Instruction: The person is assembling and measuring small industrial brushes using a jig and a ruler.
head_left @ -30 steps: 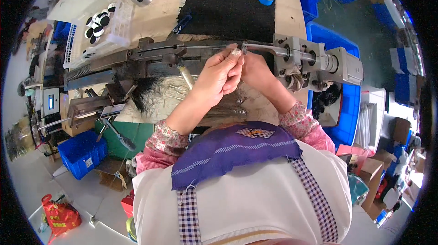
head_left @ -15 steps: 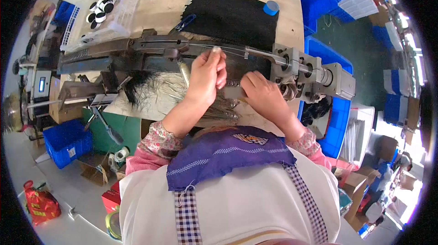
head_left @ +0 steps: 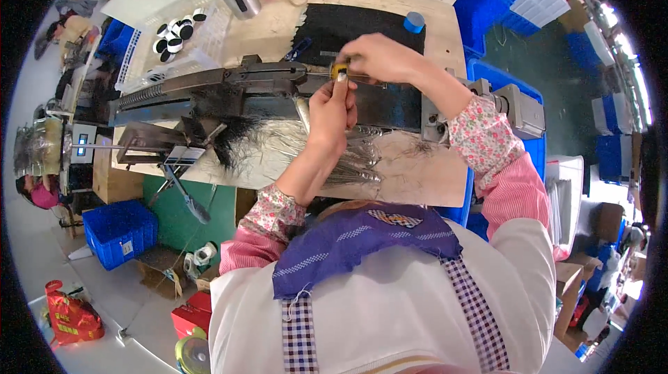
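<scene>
Bench (head_left: 438, 180), beneath the grip. Rail (head_left: 254, 106), dark, directly below the grip. Cloth (head_left: 348, 25), black, beyond it. Wires (head_left: 353, 164), near side. Right hand (head_left: 378, 58), curled at yellow piece (head_left: 337, 69), hold too blurred to tell. Left hand (head_left: 330, 113), thumb and fingers together. Yellow piece, between hands; may slip if the pinch slackens.

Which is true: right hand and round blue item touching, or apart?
Apart. The head view shows the black sheet between right hand and blue item.
</scene>
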Demonstrator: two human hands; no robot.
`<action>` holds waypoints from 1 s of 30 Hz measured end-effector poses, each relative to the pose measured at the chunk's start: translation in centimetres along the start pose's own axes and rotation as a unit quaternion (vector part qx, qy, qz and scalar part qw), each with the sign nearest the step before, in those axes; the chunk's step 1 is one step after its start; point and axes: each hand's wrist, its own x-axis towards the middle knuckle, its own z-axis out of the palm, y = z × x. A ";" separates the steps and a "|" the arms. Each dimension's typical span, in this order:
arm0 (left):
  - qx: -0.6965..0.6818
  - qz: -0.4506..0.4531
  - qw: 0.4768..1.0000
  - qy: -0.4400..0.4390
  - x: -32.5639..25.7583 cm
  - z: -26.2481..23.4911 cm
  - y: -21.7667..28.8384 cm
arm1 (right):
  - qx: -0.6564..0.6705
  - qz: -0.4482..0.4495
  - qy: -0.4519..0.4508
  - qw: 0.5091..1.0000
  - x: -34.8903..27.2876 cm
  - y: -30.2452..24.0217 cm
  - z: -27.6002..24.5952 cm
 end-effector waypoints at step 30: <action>-0.362 -0.083 0.910 -0.187 -0.3 -0.4 0.3 | -0.133 -0.117 0.248 0.952 -4.5 -2.8 -0.5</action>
